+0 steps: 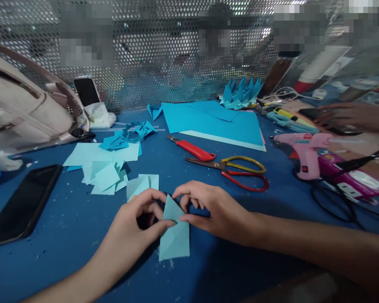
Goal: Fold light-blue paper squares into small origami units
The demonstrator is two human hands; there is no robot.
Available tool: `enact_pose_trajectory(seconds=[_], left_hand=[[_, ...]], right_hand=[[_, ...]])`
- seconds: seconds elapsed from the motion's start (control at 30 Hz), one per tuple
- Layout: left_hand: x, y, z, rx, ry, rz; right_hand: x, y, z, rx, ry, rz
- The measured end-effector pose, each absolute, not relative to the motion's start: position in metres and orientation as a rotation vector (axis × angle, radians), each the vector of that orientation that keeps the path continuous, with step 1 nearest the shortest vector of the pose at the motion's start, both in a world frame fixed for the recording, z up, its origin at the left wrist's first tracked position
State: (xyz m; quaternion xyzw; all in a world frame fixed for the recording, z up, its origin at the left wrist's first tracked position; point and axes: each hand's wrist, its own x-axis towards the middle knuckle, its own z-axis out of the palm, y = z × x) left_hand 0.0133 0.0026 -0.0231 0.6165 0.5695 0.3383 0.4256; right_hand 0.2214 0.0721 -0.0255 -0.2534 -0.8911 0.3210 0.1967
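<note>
Left hand [135, 219] and right hand [208, 208] both pinch the folded paper [174, 235] on the bench [66, 227]; loose grip could skew the crease.

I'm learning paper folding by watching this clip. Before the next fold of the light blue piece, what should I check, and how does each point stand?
1. Both hands on the paper: ok, left hand and right hand pinch the light blue paper piece.
2. Paper flat on the blue table: ok at its lower part.
3. Crease sharp: cannot tell.
4. Scissors clear of the hands: ok.
5. Spare paper squares nearby: ok.
</note>
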Motion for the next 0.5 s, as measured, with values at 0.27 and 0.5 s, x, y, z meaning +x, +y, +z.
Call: enact_pose_trajectory(seconds=[0.27, 0.5], left_hand=[[0.0173, -0.0008, -0.0185, 1.415, 1.365, 0.912], [0.0167, -0.0026, -0.0205, 1.311, 1.349, 0.912]], right_hand=[[0.2218, 0.0688, -0.0239, -0.630, -2.640, 0.499], [0.2256, 0.0724, -0.0243, -0.583, -2.611, 0.525]])
